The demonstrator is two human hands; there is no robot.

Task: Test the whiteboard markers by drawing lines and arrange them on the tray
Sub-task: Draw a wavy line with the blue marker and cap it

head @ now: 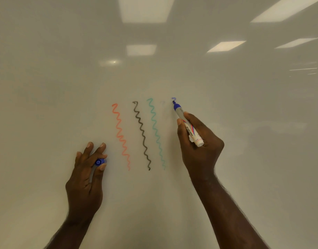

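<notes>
Right hand [199, 141] grips the blue marker [187, 123], tip on the whiteboard [244, 105]; left hand [86, 178] pinches its cap [100, 161]. Risks: light pressure likely leaves a faint line; loosely pinched cap could drop.

We see ceiling light panels mirrored in the glossy surface: one large bright reflection [145, 9] at the top centre, another [287, 9] slanting into the upper right corner, two narrower ones [226, 46] [296, 42] lower on the right. A dimmer square reflection [141, 50] sits below the top one, and under it a small glare spot [114, 62].
</notes>
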